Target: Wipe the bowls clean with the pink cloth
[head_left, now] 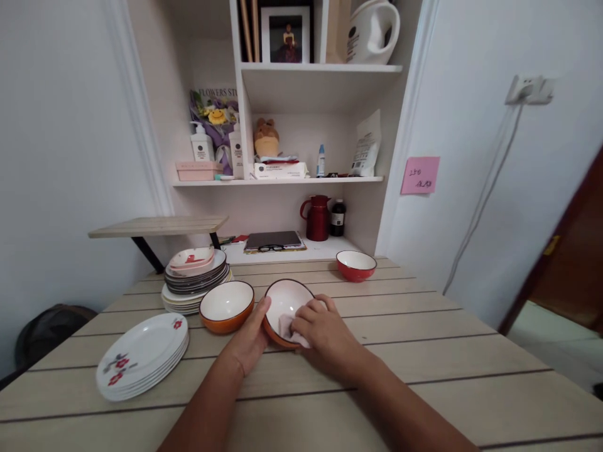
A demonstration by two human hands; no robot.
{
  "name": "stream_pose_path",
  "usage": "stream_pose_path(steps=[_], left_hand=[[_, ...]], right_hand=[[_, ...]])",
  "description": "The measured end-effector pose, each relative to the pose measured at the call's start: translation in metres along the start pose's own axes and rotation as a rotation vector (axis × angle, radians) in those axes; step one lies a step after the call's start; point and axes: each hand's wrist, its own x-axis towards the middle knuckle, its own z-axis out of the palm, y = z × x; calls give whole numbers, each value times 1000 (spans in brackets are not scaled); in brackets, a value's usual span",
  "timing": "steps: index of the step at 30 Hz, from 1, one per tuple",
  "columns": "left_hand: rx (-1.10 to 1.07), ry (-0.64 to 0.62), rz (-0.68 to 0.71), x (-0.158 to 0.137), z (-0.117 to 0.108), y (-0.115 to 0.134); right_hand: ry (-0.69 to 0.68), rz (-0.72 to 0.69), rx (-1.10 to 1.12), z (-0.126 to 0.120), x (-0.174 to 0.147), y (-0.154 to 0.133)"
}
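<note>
An orange bowl with a white inside and a dark rim is tilted toward me over the table. My left hand grips its left side, thumb at the rim and the other fingers hidden beneath. Bunched in my right hand is a pale cloth, pressed against the inside of the bowl near its lower right edge. Just left of this bowl, a second orange bowl stands upright, close to my left hand. Farther back on the right stands a red bowl, white inside.
White flower-patterned plates are stacked at front left. Behind them rises a taller pile of plates topped by small dishes, near a raised wooden shelf. A red jug and a dark laptop are at the back of the slatted table.
</note>
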Motion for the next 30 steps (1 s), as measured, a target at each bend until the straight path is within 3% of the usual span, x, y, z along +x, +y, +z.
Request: stream_pose_path(steps=[5, 17, 30], left_hand=[[-49, -42, 27, 4, -2, -5], [79, -154, 133, 2, -4, -11], [171, -27, 152, 0, 0, -14]], right_hand=[[4, 66, 17, -1, 4, -9], [49, 205, 152, 4, 5, -10], [102, 312, 258, 16, 9, -15]])
